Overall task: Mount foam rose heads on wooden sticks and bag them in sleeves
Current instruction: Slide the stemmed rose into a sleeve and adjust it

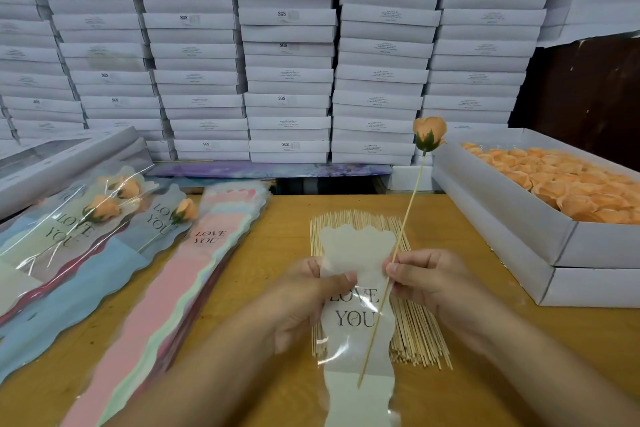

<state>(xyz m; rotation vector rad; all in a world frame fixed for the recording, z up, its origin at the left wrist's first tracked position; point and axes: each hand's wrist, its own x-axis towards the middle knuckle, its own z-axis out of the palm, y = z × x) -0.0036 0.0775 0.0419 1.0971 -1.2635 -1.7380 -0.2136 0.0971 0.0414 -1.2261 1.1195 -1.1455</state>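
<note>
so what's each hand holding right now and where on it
The right hand pinches the mounted rose's wooden stick near its middle. The left hand grips the "LOVE YOU" sleeve at its upper left edge.

Two bare forearms enter the view from the lower edge, one on either side of the bundle of wooden sticks (408, 329). The left hand (308, 298) and right hand (427, 282) are uncovered: no gloves seen. No sleeve or cuff is in view along either forearm, up to the lower edge. Fingernails are short and unpainted. Wrists carry no visible watch or band.
</note>
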